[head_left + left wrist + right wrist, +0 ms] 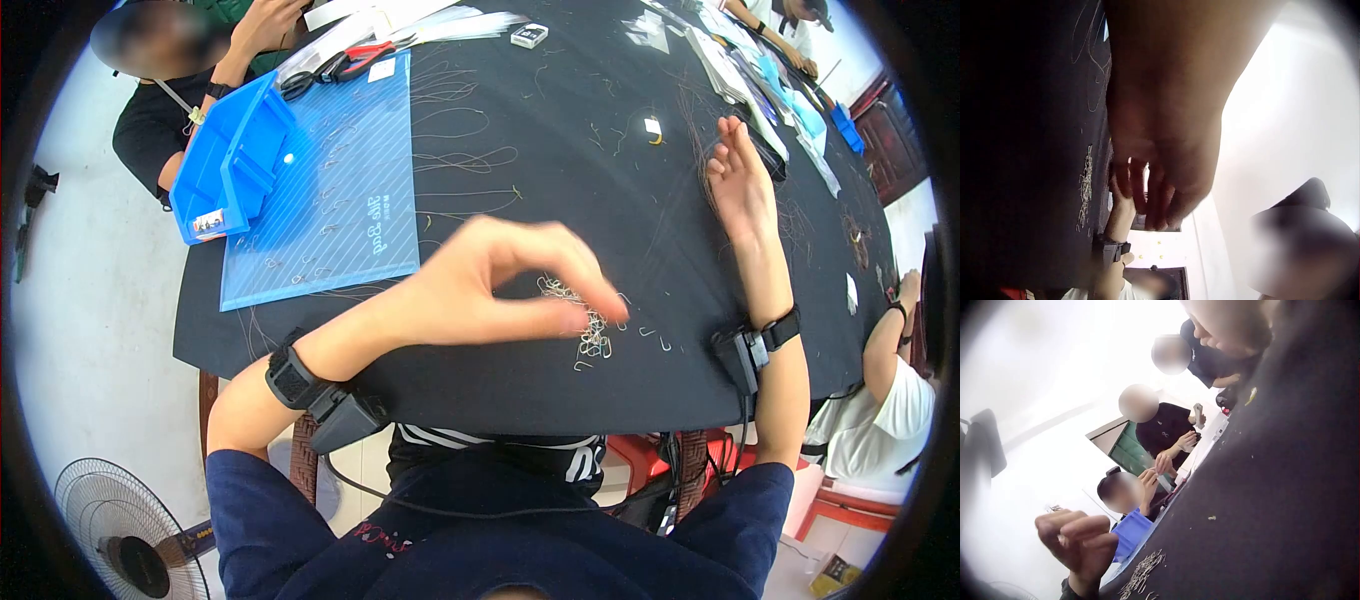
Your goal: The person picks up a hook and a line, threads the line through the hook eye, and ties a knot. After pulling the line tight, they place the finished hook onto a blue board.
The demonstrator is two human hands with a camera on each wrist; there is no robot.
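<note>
My left hand (500, 285) hangs over the table's near middle, its fingers and thumb bent in a loose C with a gap between the tips. It overlaps a pile of small metal fish hooks (597, 345) in the head view. The right wrist view shows the left hand's bent fingers (1088, 534) from the front; the left wrist view shows the back of the hand (1160, 137). My right hand (742, 190) is held off to the right with its palm showing and fingers extended, nothing in it. A few loose hooks (665, 344) lie right of the pile.
A blue file bag (385, 180) with rows of hooks and thin lines lies at left. On it stand a blue bin (235, 160) and red-handled pliers (360, 62). A small white box (529, 36) lies far back. Other people sit around the black table (560, 190).
</note>
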